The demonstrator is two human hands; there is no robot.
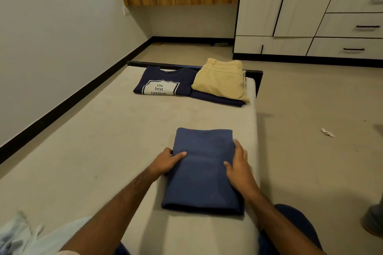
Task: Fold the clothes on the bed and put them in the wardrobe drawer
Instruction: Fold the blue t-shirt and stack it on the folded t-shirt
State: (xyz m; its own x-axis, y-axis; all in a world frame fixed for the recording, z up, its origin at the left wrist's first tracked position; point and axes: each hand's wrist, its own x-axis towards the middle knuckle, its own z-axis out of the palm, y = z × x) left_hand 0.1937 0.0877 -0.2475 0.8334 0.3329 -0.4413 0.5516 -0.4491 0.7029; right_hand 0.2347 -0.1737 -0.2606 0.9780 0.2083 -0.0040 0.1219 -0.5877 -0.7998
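Head view: folded blue garment (204, 170) lies on the bed (93, 141) near its right edge. Left hand (167, 161) grips its left edge, thumb on top, fingers tucked beneath. Right hand (238, 163) holds its right edge, thumb on the cloth, fingers curled round the side. At the far end sit a folded navy tee (163, 84) and khaki trousers (221, 80) on a navy piece (217, 100). Wardrobe (310, 12) beyond, drawers closed. Pale cloth (18, 234) at near left.
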